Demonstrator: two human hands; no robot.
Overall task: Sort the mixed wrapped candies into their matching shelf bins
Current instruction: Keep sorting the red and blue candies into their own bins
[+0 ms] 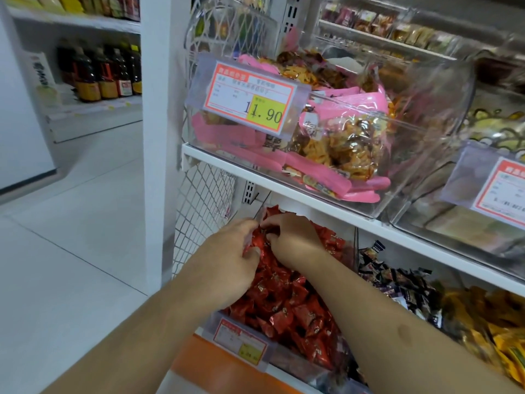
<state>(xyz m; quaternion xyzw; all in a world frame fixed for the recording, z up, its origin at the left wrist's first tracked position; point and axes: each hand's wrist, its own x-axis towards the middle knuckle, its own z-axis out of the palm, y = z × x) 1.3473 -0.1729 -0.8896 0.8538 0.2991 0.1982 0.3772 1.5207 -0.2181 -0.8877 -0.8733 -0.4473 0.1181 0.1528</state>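
Hands (255, 245) seemingly amid red candies (287, 305)

The candies (287, 302) in the lower bin are shiny red with small dark print. Beside them lie black-and-purple wrapped sweets (397, 282), then golden-yellow ones (491, 322). Above, pink packets (335, 118) show brown and orange snacks through clear windows. The price tag (250, 98) is white with an orange-red border and a yellow patch. The shelf (284, 180) is white, with an orange base (204, 362) below.
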